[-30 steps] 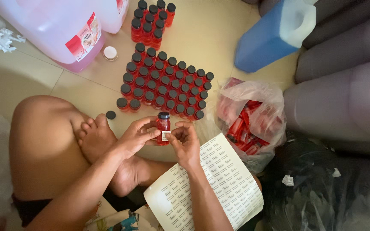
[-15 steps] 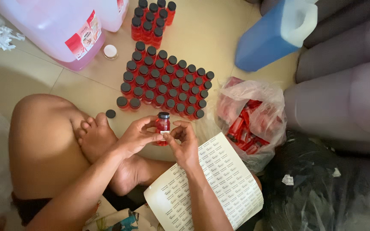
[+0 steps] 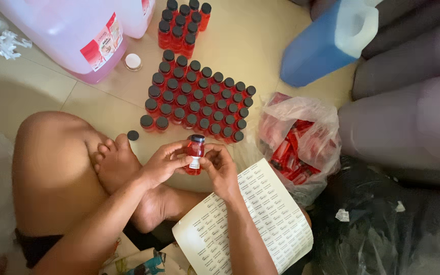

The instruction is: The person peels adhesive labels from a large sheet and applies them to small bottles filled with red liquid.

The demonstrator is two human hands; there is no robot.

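Both hands are holding one small red bottle (image 3: 195,153) with a black cap, upright, just below centre frame. Left hand (image 3: 165,164) is gripping it from 9 o'clock, fingers curled around the body. Right hand (image 3: 221,168) is closing on it from 3 o'clock, thumb and fingertips pressing at a small white label on the lower half of the bottle. Neither hand is spread wide; both are pinching narrow on the bottle.

At 12 o'clock from the bottle, a packed block of matching red bottles (image 3: 197,99) is standing on the tiled floor (image 3: 245,40), caps up, with a smaller cluster (image 3: 184,23) further up near the top edge. One loose black cap (image 3: 133,135) is lying at 9 o'clock of the block's lower corner, next to the person's toes.

At 5 o'clock from the hands, a label sheet (image 3: 253,224) is resting across the person's lap, under the right forearm. At 3 o'clock, a clear plastic bag (image 3: 299,140) is holding more red items. At 11 o'clock, a big pink jug (image 3: 67,35) is sitting with a white cap (image 3: 133,61) beside it. At 1 o'clock, a blue jug (image 3: 327,43) is lying tilted.
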